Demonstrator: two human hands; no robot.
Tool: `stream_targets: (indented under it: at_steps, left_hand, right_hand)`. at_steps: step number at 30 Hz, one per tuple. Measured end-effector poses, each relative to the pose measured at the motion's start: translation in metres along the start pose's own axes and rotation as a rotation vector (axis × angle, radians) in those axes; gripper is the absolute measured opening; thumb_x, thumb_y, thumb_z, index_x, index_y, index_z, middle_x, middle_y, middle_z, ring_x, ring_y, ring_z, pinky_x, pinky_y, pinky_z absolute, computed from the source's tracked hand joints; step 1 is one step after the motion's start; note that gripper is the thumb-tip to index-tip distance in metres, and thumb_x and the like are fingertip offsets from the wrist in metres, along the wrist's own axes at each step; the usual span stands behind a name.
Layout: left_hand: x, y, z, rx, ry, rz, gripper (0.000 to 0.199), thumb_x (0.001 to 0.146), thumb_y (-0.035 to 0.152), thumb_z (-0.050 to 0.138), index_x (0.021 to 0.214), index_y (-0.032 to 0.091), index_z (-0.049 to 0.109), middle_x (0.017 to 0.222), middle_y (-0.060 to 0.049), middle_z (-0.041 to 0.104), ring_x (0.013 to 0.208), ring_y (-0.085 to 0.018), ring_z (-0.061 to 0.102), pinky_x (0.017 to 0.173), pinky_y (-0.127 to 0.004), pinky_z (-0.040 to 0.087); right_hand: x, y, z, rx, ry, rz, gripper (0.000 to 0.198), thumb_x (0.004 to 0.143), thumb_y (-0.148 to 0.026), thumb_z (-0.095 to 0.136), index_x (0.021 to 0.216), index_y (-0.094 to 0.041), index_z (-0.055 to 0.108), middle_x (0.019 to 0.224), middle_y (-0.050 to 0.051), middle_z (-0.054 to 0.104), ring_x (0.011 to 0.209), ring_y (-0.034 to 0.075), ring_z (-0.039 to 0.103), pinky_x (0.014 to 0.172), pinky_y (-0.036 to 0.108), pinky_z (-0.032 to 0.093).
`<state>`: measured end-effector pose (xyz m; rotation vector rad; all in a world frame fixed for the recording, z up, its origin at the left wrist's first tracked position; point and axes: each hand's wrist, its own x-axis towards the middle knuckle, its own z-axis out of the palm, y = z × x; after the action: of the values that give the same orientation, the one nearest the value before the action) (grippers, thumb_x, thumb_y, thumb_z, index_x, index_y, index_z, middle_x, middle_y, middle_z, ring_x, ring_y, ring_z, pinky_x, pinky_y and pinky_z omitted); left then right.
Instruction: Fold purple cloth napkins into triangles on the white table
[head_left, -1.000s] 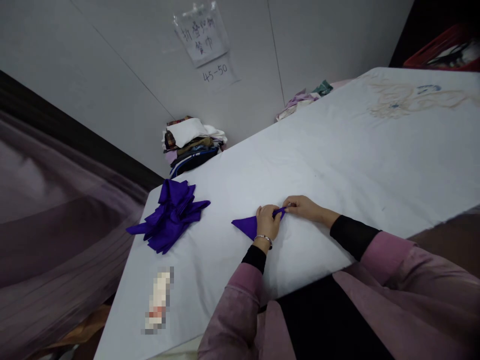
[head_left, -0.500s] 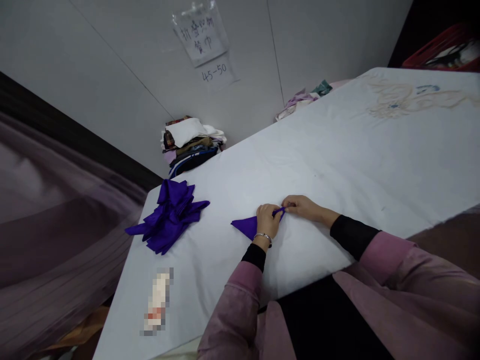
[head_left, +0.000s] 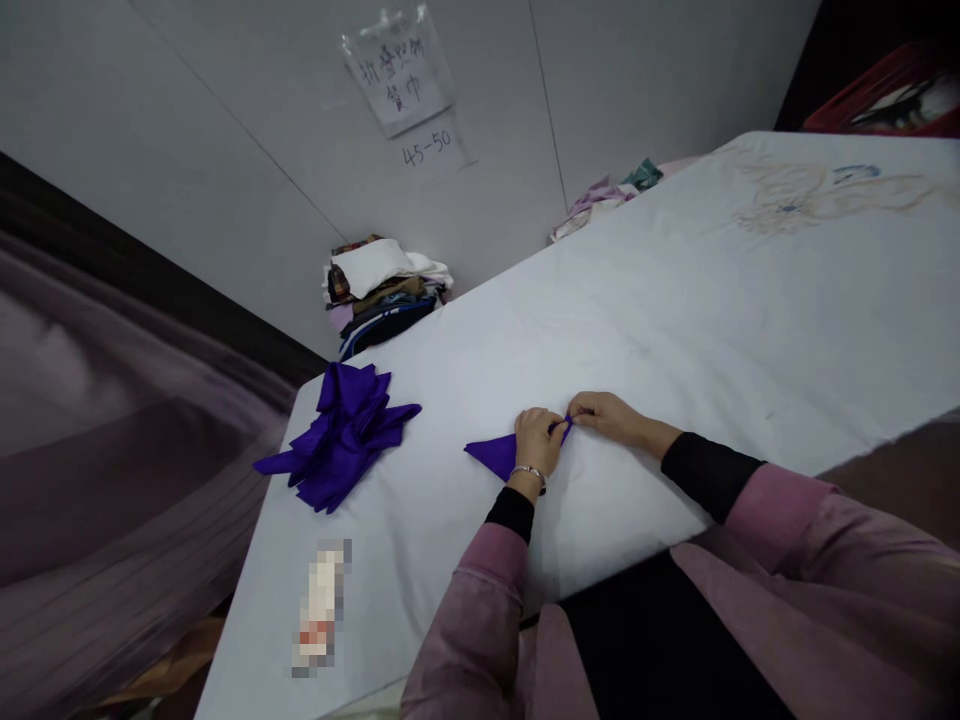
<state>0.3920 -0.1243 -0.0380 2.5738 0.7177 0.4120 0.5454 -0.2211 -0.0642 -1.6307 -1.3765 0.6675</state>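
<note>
A purple cloth napkin [head_left: 493,457] lies on the white-covered table, its left end spread to a flat point and its right end drawn narrow. Over its middle rests my left hand [head_left: 537,440], a silver bracelet at the wrist, with thumb and fingers closed on the cloth and covering much of it. The fingertips of my right hand [head_left: 602,413] pinch the narrow right end. Both hands nearly touch. To the left sits a loose pile of purple napkins [head_left: 341,435], pointed corners sticking out.
The tablecloth [head_left: 660,300] has an embroidered motif at the far right. Behind the table stand a stack of folded clothes [head_left: 386,295] and more fabric [head_left: 596,205]. A pixelated object [head_left: 322,605] lies front left. Handwritten sheets [head_left: 405,90] hang on the wall; a red basket [head_left: 885,95] is back right.
The view has shifted slightly. Both hands stay on the napkin in nearly the same pose, and a little less cloth shows between them at its right end.
</note>
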Motion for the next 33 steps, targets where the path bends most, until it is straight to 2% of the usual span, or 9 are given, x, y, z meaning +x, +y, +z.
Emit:
stream_targets:
  at_steps: [6, 13, 17, 23, 27, 33]
  left_hand:
    - [0.0008, -0.0008, 0.0007, -0.002, -0.015, -0.008, 0.006, 0.082, 0.025, 0.062, 0.086, 0.025, 0.067, 0.09, -0.001, 0.062, 0.094, -0.017, 0.053, 0.096, -0.037, 0.033]
    - [0.0043, -0.0024, 0.0008, 0.015, -0.062, 0.002, 0.007, 0.083, 0.025, 0.061, 0.081, 0.025, 0.068, 0.088, -0.001, 0.061, 0.096, -0.017, 0.052, 0.098, -0.039, 0.031]
    - [0.0061, -0.0016, -0.0006, 0.017, -0.086, -0.001, 0.008, 0.082, 0.024, 0.06, 0.078, 0.025, 0.067, 0.089, -0.001, 0.062, 0.097, -0.018, 0.052, 0.1, -0.041, 0.029]
    - [0.0065, -0.0007, -0.0003, 0.011, -0.076, 0.0, 0.009, 0.081, 0.023, 0.061, 0.086, 0.026, 0.067, 0.089, 0.0, 0.065, 0.096, -0.018, 0.054, 0.102, -0.042, 0.027]
    - [0.0059, -0.0002, -0.0001, 0.015, -0.067, 0.009, 0.008, 0.082, 0.024, 0.059, 0.082, 0.025, 0.067, 0.087, 0.0, 0.064, 0.095, -0.017, 0.054, 0.103, -0.042, 0.026]
    - [0.008, 0.0005, -0.0018, 0.064, -0.133, 0.033, 0.017, 0.087, 0.024, 0.053, 0.077, 0.024, 0.066, 0.087, 0.0, 0.061, 0.099, -0.018, 0.051, 0.102, -0.042, 0.026]
  right_hand:
    - [0.0004, 0.0025, 0.0016, 0.005, 0.011, -0.024, 0.01, 0.08, -0.025, 0.052, 0.079, -0.02, 0.061, 0.082, 0.002, 0.062, 0.076, 0.017, 0.055, 0.072, 0.031, 0.042]
    - [-0.0001, 0.0038, 0.003, 0.006, 0.008, -0.083, 0.012, 0.082, -0.027, 0.052, 0.078, -0.02, 0.061, 0.087, 0.003, 0.064, 0.08, 0.018, 0.056, 0.077, 0.033, 0.043]
    - [-0.0003, 0.0026, 0.003, 0.012, 0.007, -0.071, 0.012, 0.081, -0.027, 0.052, 0.078, -0.021, 0.061, 0.086, 0.003, 0.064, 0.08, 0.018, 0.056, 0.077, 0.033, 0.043]
    - [-0.001, -0.0022, 0.002, 0.001, 0.02, -0.046, 0.011, 0.08, -0.025, 0.051, 0.078, -0.02, 0.061, 0.082, 0.002, 0.063, 0.077, 0.017, 0.055, 0.074, 0.031, 0.043]
    - [-0.0016, -0.0035, 0.0016, -0.008, 0.014, -0.045, 0.011, 0.08, -0.025, 0.051, 0.078, -0.02, 0.061, 0.081, 0.002, 0.062, 0.076, 0.017, 0.055, 0.073, 0.031, 0.042]
    - [-0.0022, -0.0025, 0.0021, -0.023, 0.009, -0.049, 0.011, 0.081, -0.026, 0.052, 0.08, -0.021, 0.062, 0.081, 0.002, 0.062, 0.076, 0.018, 0.055, 0.072, 0.031, 0.042]
